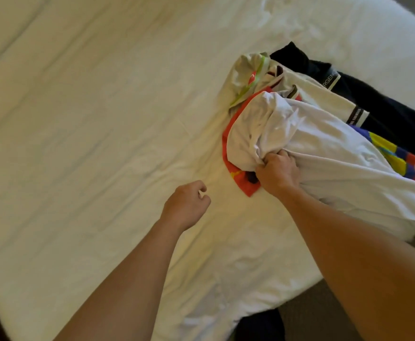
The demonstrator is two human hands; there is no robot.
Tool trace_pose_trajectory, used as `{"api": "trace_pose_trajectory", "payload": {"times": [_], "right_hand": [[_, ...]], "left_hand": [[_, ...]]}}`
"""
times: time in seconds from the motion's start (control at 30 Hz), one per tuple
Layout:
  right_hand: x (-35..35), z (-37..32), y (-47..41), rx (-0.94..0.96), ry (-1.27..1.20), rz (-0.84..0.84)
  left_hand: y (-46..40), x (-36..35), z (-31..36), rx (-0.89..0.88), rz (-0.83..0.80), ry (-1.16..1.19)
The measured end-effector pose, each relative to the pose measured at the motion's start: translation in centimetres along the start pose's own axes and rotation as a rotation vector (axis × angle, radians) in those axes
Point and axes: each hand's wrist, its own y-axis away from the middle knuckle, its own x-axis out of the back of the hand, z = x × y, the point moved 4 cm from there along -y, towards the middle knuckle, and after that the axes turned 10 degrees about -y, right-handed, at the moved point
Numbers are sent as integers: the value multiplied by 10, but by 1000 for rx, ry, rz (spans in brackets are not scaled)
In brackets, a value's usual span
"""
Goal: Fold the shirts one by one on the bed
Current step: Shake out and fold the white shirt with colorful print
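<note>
White-sheeted bed [90, 119] bears a shirt pile [312, 114] at its right edge.

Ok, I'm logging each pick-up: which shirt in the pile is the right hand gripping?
The plain white shirt on top of the pile. The right hand bunches its fabric; the orange-red shirt lies beneath it, the dark navy one behind.

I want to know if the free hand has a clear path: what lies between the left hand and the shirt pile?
Only bare white sheet lies between the left hand and the shirt pile, as the head view shows.
</note>
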Motion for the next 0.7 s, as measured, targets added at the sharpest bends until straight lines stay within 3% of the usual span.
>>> {"api": "trace_pose_trajectory", "payload": {"times": [0.2,0.3,0.53,0.7], "right_hand": [[40,-43,36,-50,-447,-77],[64,-87,73,-130,-608,-261],[91,-194,211,131,-358,-667],[98,-238,319,274,-317,-801]], "left_hand": [[39,34,0,16,51,65],[78,60,-4,9,109,116],[192,98,-42,-37,267,144],[264,102,-78,-140,373,305]]}}
